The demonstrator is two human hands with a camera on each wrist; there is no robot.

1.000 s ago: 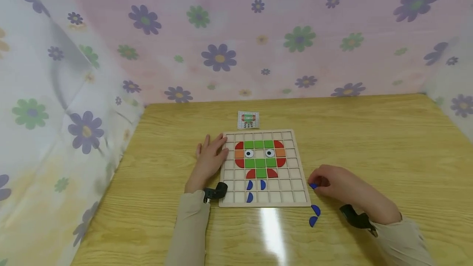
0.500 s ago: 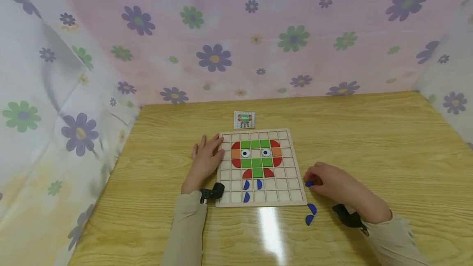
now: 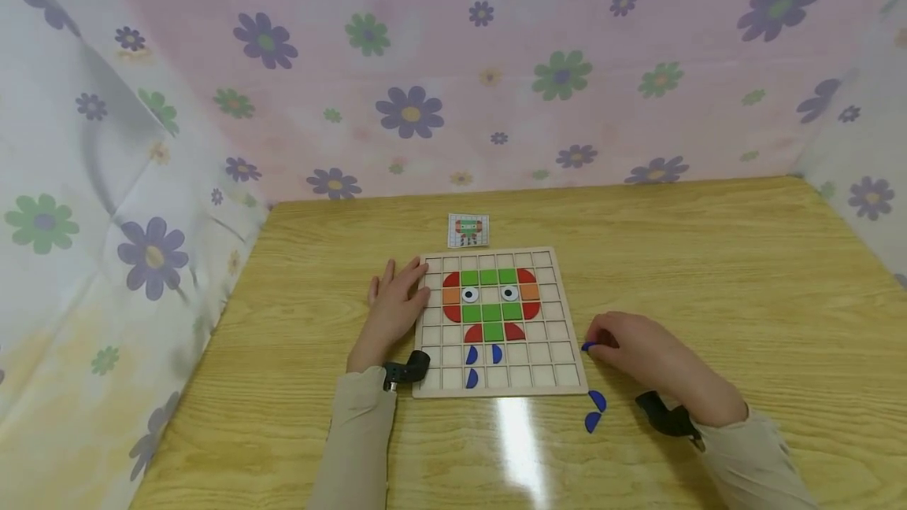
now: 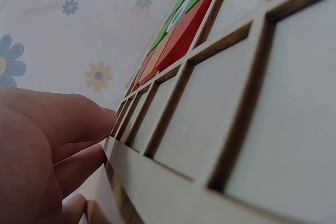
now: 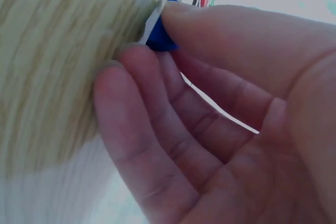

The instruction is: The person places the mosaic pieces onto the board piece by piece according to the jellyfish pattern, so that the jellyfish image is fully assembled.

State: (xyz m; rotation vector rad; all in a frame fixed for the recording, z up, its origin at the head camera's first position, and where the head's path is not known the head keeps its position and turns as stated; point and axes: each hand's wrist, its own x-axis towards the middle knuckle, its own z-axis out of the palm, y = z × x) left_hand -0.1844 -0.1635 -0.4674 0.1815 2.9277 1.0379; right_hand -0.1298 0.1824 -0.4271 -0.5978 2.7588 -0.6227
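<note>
My right hand (image 3: pixel 634 346) pinches a blue half-circle tile (image 5: pixel 161 37) between thumb and fingers, low over the table just right of the wooden grid board (image 3: pixel 499 394). My left hand (image 3: pixel 391 307) rests at the board's left edge, fingers extended, fingertips touching the rim in the left wrist view. On the board, green, red and orange tiles and two round eye tiles form a face-like figure. Below it, three blue half-circles sit in cells, one of them the upper left blue tile (image 3: pixel 472 355). Two loose blue half-circles (image 3: pixel 597 400) lie off the board's lower right corner.
A small printed card (image 3: pixel 468 230) showing a similar figure lies behind the board. Flower-patterned cloth (image 3: pixel 411 38) encloses the wood-grain table (image 3: pixel 694 258) at the back and sides. Light reflects off the tabletop in front of the board.
The whole head view has shifted slightly. The blue half-circle in my right hand has turned in the fingers and shows less of itself. My left hand keeps its place on the board.
</note>
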